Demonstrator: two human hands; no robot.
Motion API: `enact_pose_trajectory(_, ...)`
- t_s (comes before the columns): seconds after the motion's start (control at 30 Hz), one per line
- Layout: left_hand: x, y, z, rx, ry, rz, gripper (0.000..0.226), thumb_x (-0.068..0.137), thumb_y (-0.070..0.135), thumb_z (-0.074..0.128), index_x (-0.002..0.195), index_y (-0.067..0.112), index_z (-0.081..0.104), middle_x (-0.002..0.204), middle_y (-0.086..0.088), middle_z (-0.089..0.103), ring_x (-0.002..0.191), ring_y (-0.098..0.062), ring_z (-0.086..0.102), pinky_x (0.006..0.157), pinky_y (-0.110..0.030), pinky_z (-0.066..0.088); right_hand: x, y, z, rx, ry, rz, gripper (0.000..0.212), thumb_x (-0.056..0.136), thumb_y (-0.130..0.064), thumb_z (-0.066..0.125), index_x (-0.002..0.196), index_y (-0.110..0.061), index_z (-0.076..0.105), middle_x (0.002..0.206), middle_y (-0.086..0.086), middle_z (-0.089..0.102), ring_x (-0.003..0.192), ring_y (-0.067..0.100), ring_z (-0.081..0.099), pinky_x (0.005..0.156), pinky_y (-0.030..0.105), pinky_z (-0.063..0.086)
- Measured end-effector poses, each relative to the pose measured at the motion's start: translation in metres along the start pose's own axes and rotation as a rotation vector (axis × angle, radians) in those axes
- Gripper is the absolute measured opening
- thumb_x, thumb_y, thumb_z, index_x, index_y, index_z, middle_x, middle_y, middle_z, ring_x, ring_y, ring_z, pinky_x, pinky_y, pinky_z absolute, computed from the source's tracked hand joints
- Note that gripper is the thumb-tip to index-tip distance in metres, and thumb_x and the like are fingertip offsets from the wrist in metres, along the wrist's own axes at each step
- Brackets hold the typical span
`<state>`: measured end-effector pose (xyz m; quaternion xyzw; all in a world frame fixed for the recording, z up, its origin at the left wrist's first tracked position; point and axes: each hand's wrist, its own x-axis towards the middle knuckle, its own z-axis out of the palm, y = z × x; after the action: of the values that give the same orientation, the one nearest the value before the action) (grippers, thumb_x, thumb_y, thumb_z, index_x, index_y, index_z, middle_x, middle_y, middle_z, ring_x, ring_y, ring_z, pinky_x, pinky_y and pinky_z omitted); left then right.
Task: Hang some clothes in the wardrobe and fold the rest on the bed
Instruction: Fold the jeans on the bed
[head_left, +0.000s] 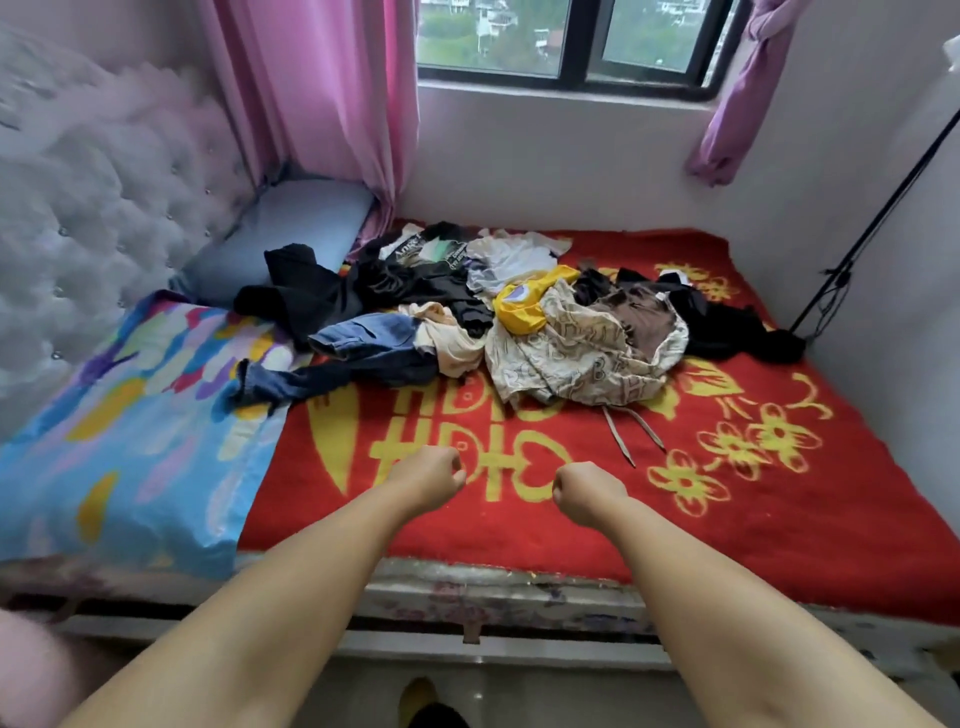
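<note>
Currently I am holding both bare forearms out over the red-and-yellow woven blanket (727, 519); left hand (426, 475) and right hand (587, 493) are curling into empty fists, apart. One tangled heap of mixed clothes (493, 312) is lying mid-bed, beyond open blanket. Two pillows: blue patterned pillow (130, 441), plain grey-blue pillow (280, 228).

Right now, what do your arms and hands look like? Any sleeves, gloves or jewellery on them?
Both forearms are bare along the whole length in view; no sleeve shows. The left hand and right hand have no gloves, and I see no watch, bracelet or ring on either.
</note>
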<state>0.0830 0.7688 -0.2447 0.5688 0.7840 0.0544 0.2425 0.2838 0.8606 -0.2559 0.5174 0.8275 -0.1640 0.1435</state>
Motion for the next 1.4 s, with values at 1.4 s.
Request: enact_pose_trajectory(1.4, 0.455, -0.338, -0.031, -0.783, 0.187, -0.676, 0.080, 0.088, 0.045, 0.062, 0.149, 0.012, 0.022, 0.150, -0.011, 0.033, 0.135, -0.031, 0.035, 0.109, -0.043, 0.034, 0.556, -0.264, 0.037, -0.030, -0.027, -0.487, 0.072, 0.094, -0.043, 0.053, 0.151, -0.020, 0.016, 0.144, 0.007, 0.034, 0.127, 0.030, 0.042, 0.100, 0.038, 0.037)
